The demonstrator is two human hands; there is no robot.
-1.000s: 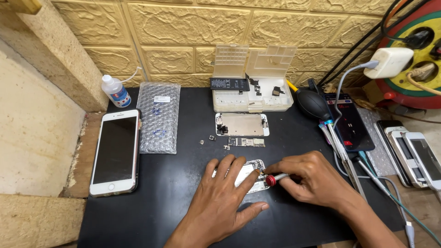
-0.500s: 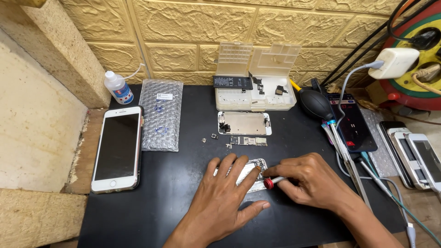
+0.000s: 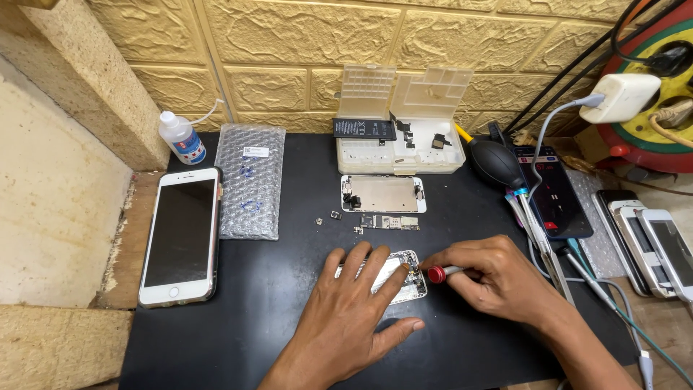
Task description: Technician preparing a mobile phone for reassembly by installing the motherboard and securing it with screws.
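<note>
An opened silver phone housing (image 3: 404,278) lies on the black work mat (image 3: 274,310). My left hand (image 3: 354,310) rests flat on it, fingers spread, pinning it down. My right hand (image 3: 498,278) grips a small screwdriver with a red cap (image 3: 437,274), its tip at the housing's right edge. Just beyond the housing lie a metal shield plate (image 3: 382,193), a narrow circuit board (image 3: 390,222) and a few tiny loose parts (image 3: 336,215).
A white phone (image 3: 180,235) and a bubble-wrap pouch (image 3: 250,180) lie at left, a small dropper bottle (image 3: 181,137) behind them. A clear parts tray (image 3: 401,155) holds a battery. A black air blower (image 3: 497,162), several phones, tools and cables crowd the right.
The view has shifted slightly. My right hand with the screwdriver has edged along the housing's right edge; my left hand stays pressed on the housing.
</note>
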